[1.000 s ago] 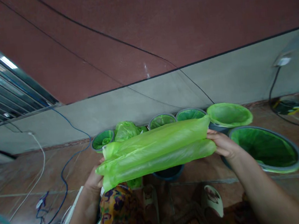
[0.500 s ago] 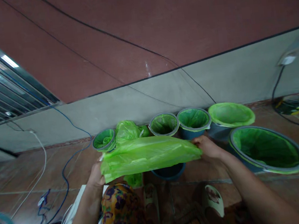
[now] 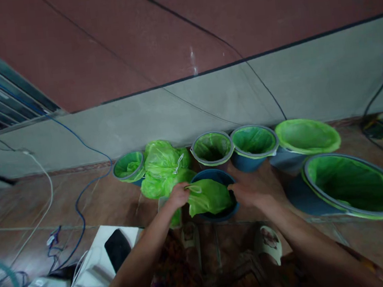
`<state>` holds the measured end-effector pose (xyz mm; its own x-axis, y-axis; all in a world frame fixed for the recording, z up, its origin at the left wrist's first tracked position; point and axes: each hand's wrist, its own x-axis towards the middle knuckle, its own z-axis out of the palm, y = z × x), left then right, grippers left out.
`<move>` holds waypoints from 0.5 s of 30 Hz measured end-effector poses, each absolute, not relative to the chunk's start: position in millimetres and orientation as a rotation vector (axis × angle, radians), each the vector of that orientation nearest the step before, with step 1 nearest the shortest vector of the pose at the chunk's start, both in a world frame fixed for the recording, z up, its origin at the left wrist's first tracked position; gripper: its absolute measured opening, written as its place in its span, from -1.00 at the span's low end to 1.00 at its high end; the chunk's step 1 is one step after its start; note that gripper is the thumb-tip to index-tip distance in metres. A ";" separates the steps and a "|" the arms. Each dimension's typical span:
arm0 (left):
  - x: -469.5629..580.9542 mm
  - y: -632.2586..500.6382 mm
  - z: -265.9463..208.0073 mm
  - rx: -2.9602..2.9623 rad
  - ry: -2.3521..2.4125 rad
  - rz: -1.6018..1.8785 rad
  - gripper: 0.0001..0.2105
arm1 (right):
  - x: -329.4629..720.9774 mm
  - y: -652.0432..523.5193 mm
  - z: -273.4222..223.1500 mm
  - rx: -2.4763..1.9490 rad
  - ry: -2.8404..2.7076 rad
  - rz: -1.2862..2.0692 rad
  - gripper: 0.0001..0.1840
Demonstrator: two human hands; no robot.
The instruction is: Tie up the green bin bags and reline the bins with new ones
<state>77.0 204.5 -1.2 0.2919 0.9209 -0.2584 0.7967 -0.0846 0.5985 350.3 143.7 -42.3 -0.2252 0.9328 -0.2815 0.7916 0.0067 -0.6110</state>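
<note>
A thin green garbage bag (image 3: 210,197) hangs bunched between my hands over the mouth of a dark blue bucket (image 3: 205,174). My left hand (image 3: 179,195) is closed on the bag's left end, where a pale drawstring loop shows. My right hand (image 3: 245,193) grips the bag's right edge at the bucket's right rim. The bag's lower part sits within the bucket's opening, and how deep it reaches I cannot tell. Right behind the bucket stands a bin with a grey rim (image 3: 214,163), lined with a green bag.
Several lined bins stand along the wall, the largest bin (image 3: 296,198) at right. Tied green bags (image 3: 162,162) are piled left of the bucket, by a small bin (image 3: 141,181). A phone (image 3: 118,249) lies on a white surface at lower left. A blue cable (image 3: 80,191) crosses the floor.
The bag was stretched wide and flat between my hands in front of the bins. Now my hands are closer together and lower, and the bag is gathered over the blue bucket.
</note>
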 end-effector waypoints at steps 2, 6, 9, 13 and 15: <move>100.6 205.4 -29.7 1.826 1.472 0.199 -0.81 | 353.5 148.6 -40.3 -1.907 -2.209 0.968 -0.63; 133.3 208.3 -76.0 1.417 1.204 0.220 -0.61 | 351.5 149.5 -48.7 -2.007 -2.160 0.931 -0.62; 147.8 212.5 -93.8 1.324 1.032 0.248 -0.42 | 343.6 149.8 -57.3 -2.025 -2.093 0.997 -0.54; 161.5 215.2 -95.8 1.323 0.964 0.205 -0.47 | 334.2 158.6 -70.3 -2.013 -1.982 1.149 -0.57; 166.2 215.9 -91.1 1.428 0.982 0.169 -0.58 | 332.4 164.5 -79.7 -2.014 -1.884 1.191 -0.63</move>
<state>166.2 215.9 -91.1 0.6173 0.6365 -0.4624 0.4452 0.2019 0.8724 332.4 164.5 -79.7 -0.0957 0.8913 -0.4432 0.7827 -0.2077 -0.5867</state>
